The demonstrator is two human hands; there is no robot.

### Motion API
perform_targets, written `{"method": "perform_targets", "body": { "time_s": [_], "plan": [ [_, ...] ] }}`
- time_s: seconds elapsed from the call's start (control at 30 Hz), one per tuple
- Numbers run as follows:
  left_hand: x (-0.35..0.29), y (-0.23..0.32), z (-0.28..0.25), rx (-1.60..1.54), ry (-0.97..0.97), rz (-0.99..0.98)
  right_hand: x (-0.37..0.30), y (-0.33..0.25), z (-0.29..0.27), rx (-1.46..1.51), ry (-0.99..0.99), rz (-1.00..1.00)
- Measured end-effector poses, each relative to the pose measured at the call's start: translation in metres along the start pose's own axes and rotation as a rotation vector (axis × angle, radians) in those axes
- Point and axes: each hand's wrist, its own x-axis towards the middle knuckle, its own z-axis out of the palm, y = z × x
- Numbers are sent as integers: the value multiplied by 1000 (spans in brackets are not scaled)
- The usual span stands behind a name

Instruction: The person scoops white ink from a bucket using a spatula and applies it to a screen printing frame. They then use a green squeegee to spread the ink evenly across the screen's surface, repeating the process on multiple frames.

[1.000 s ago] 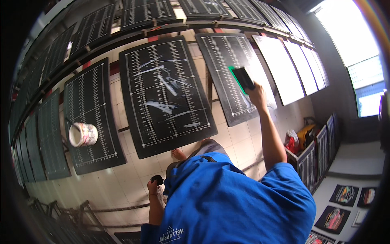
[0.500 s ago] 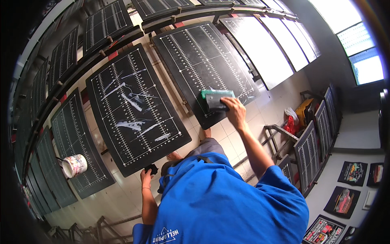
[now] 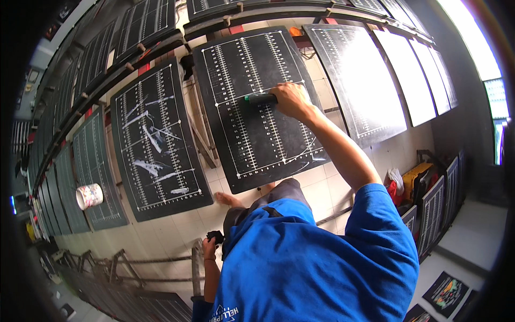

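Note:
My right hand (image 3: 292, 101) is closed on a squeegee (image 3: 262, 100), dark-bodied with a bit of green at its left end. The tool is over the middle of a black printing board (image 3: 238, 153) marked with white ruled scales and dots. Whether its edge touches the surface I cannot tell. Low beside my left hip, my left hand (image 3: 209, 249) grips a crumpled black cloth-like thing (image 3: 216, 236). On the left, a second black board (image 3: 140, 185) carries several white paste smears.
A paste-stained white bucket (image 3: 89, 197) stands on a board at the far left. To the right, a board (image 3: 357, 86) shines with window glare. A dark rail (image 3: 209, 28) runs behind the boards. Framed boards (image 3: 429, 212) lean near a yellow thing (image 3: 417, 176) at the right.
My right hand has moved the squeegee from the near right part of the middle board to its centre, turning it more edge-on. My left hand still grips the black thing. The view has shifted.

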Motion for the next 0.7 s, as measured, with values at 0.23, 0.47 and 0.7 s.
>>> {"method": "perform_targets", "body": {
  "time_s": [0.23,0.47,0.7],
  "plan": [
    [-63,11,67,55,122,-50,55,30,-21,38,70,-17],
    [-61,-8,58,28,162,43,-16,16,27,32,161,-40],
    [-14,1,74,-84,194,84,-194,-28,-16,99,-108,-114]
  ]
}}
